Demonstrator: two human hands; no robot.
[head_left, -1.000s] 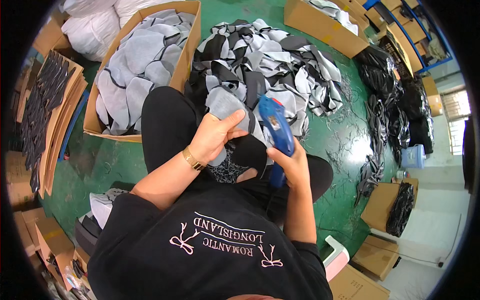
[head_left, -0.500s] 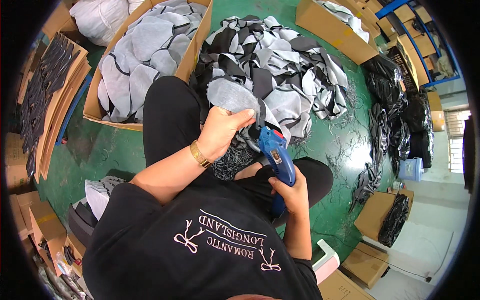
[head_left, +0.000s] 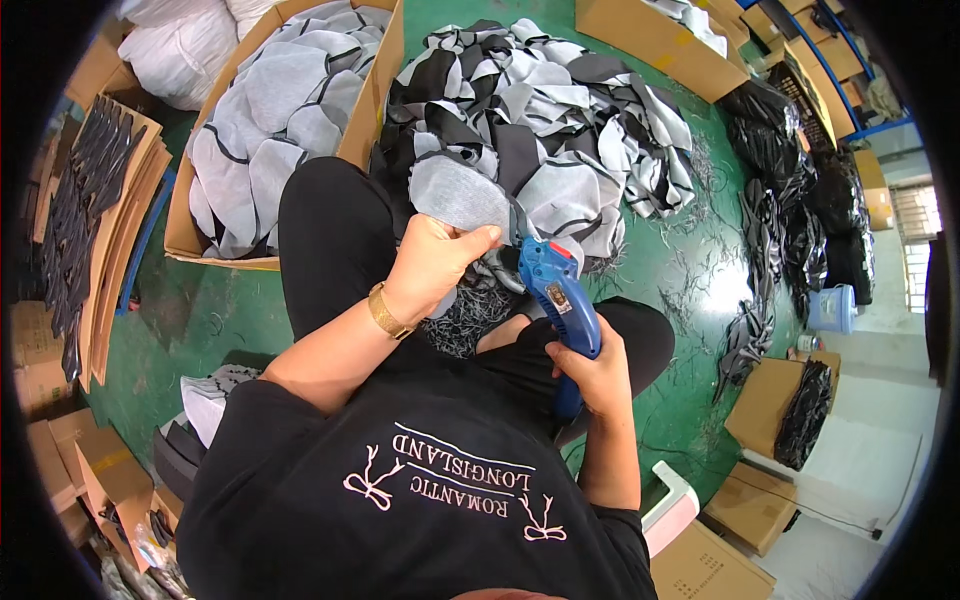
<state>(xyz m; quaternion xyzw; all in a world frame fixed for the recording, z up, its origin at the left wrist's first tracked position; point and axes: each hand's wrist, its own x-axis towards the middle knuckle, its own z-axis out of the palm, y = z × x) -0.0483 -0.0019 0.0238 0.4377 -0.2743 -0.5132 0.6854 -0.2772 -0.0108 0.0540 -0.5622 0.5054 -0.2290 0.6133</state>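
Between thumb and fingers, my left hand pinches a rounded grey fabric piece with a dark edge. My right hand is wrapped round the handle of blue electric scissors, which have a red part near the head. The cutting head is up at the fabric's right edge, close to my left fingertips; I cannot tell whether the blade touches it. Just beyond lies a big heap of grey and black fabric pieces. Thin dark trimmings are gathered on the floor below my hands.
A large cardboard box of similar grey pieces stands at the far left. Stacked cardboard sheets with black strips are at the left edge. Black plastic bags, a pale blue bucket and a white-and-pink stool are on the right.
The scissors and my right hand have shifted slightly right. My left hand keeps its pinch on the fabric piece, which now shows broader and flatter. The whole view has tilted a little.
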